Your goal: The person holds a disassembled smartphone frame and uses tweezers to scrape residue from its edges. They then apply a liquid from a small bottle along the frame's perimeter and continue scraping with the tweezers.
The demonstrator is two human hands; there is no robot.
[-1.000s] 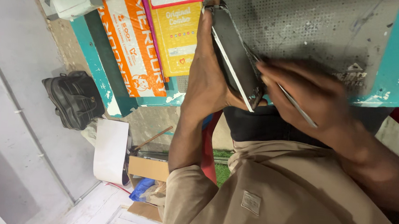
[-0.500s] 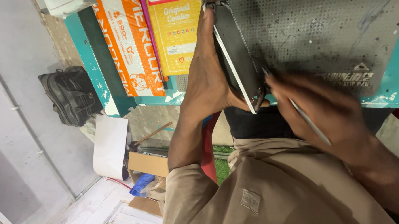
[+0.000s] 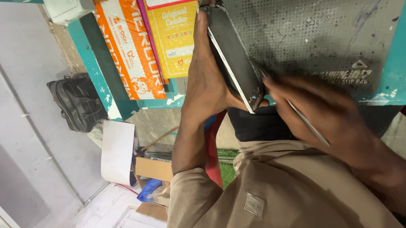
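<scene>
My left hand (image 3: 207,80) grips a dark flat phone (image 3: 234,56) by its edge and holds it tilted on its side over a grey dotted work mat (image 3: 314,32). The phone's pale rim faces me. My right hand (image 3: 333,116), blurred by motion, sits at the phone's lower end and pinches a thin metal tool (image 3: 308,126), whose tip points toward the phone's lower corner. I cannot tell whether the tip touches the phone.
The mat lies on a chipped teal table (image 3: 405,53). An orange box (image 3: 129,48) and a yellow box (image 3: 174,36) lie at the table's left end, with a white box (image 3: 65,3) beyond. A black bag (image 3: 77,100), white paper (image 3: 117,151) and cardboard (image 3: 154,168) lie on the floor.
My right hand with the tool has shifted a little down and right along the phone's lower end. My left hand keeps the phone in the same tilted hold.
</scene>
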